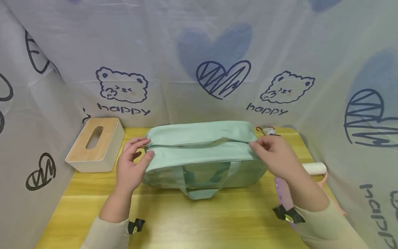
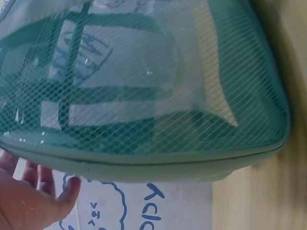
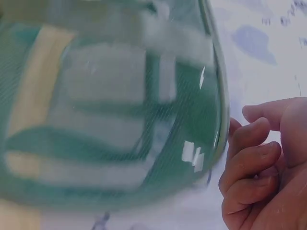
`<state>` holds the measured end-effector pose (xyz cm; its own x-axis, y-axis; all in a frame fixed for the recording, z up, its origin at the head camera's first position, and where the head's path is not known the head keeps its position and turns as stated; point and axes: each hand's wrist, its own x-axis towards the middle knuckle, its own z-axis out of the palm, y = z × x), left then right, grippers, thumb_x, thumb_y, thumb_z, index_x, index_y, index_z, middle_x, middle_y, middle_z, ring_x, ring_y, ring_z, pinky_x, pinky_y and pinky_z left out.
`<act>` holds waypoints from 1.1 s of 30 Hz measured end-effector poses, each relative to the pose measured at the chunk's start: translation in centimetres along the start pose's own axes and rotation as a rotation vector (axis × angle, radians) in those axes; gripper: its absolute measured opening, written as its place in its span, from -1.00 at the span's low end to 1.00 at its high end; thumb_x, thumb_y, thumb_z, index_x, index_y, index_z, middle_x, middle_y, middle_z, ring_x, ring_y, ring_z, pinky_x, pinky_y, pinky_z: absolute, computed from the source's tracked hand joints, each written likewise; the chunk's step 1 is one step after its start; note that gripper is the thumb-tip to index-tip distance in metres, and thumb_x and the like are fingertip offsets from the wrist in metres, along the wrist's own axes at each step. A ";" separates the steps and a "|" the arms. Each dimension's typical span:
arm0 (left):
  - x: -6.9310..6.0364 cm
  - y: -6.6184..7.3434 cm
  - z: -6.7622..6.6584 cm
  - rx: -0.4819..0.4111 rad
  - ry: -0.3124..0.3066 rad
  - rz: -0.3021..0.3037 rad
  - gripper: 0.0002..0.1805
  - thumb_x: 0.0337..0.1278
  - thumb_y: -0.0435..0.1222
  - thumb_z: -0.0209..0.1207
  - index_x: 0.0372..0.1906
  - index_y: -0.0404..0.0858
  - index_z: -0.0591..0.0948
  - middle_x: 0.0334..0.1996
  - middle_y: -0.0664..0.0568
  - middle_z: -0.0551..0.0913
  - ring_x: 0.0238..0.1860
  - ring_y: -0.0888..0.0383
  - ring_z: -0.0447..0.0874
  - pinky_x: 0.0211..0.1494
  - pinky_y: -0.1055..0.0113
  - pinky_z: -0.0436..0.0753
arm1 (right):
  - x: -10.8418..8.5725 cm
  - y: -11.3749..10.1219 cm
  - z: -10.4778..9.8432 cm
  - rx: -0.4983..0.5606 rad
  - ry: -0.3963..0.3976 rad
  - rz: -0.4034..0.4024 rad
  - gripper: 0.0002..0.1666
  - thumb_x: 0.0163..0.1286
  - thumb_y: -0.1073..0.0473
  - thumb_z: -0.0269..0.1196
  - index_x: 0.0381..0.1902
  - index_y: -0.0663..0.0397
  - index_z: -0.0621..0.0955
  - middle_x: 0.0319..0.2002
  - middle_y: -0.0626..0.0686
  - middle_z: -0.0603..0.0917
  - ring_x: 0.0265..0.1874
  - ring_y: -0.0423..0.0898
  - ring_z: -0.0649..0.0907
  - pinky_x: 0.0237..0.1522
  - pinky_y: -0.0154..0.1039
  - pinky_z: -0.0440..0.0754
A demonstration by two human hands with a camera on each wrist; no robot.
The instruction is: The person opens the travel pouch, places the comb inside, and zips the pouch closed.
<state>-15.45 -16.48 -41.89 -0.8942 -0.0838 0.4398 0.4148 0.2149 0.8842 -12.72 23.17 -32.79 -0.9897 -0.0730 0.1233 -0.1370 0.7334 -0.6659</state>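
A mint-green handbag (image 1: 199, 152) with see-through mesh sides stands on the table. The zipper (image 1: 186, 146) along its top is partly parted, and a strap handle (image 1: 200, 194) hangs down the front. My left hand (image 1: 132, 167) touches the bag's left end, thumb and fingers spread on either side of the zipper's end. At the opposite end, my right hand (image 1: 276, 154) pinches the top corner between thumb and forefinger, its other fingers curled. The right wrist view shows that hand (image 3: 261, 167) beside the bag's edge; the exact contact is partly hidden.
A tissue box (image 1: 93, 145) with a wooden lid stands at the left. To the right lie a white roll (image 1: 314, 168), a purple item (image 1: 283, 193) partly under my forearm, and a small red-and-white trinket (image 1: 268, 131). Printed curtains (image 1: 174, 69) enclose the wooden table (image 1: 174, 221).
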 end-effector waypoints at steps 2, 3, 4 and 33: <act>0.5 0.2 -0.4 0.040 -0.057 -0.034 -0.68 0.34 -0.48 0.30 0.16 -0.42 0.71 0.27 -0.09 0.53 0.19 0.22 0.45 0.13 0.12 0.41 | -1.4 2.3 -0.6 0.013 0.061 0.031 -0.66 0.61 0.08 0.24 -0.27 0.24 0.72 -0.59 -0.02 0.50 -0.62 -0.12 0.44 -0.60 -0.24 0.44; 0.6 0.3 -0.6 0.051 -0.082 -0.052 -0.67 0.35 -0.47 0.30 0.17 -0.42 0.71 0.31 -0.12 0.50 0.21 0.20 0.43 0.13 0.08 0.41 | -2.0 3.4 -0.9 0.012 0.085 0.050 -0.65 0.62 0.08 0.23 -0.25 0.27 0.72 -0.60 -0.01 0.51 -0.64 -0.13 0.44 -0.62 -0.24 0.44; 0.8 0.4 -0.8 0.059 -0.104 -0.069 -0.66 0.35 -0.46 0.30 0.18 -0.42 0.71 0.34 -0.16 0.47 0.23 0.18 0.40 0.14 0.05 0.40 | -2.6 4.5 -1.1 -0.002 0.117 0.070 -0.63 0.63 0.06 0.22 -0.24 0.28 0.72 -0.59 -0.02 0.53 -0.65 -0.15 0.44 -0.62 -0.24 0.45; 1.5 -0.2 -1.5 0.057 -0.349 -0.222 -0.36 0.25 -0.34 0.39 0.43 -0.33 0.55 0.68 -0.18 0.04 0.59 -0.28 0.10 0.35 -0.27 0.34 | -15.5 22.7 6.3 -0.146 -0.039 0.580 0.20 0.39 -0.38 0.37 0.33 0.74 0.39 0.27 0.65 0.46 0.24 0.62 0.49 0.22 0.46 0.50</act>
<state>-16.62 -18.08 -41.13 -0.9684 0.1984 0.1508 0.2039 0.2831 0.9372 -0.74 36.73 -54.47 -0.9024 0.3444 -0.2588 0.4304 0.7460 -0.5082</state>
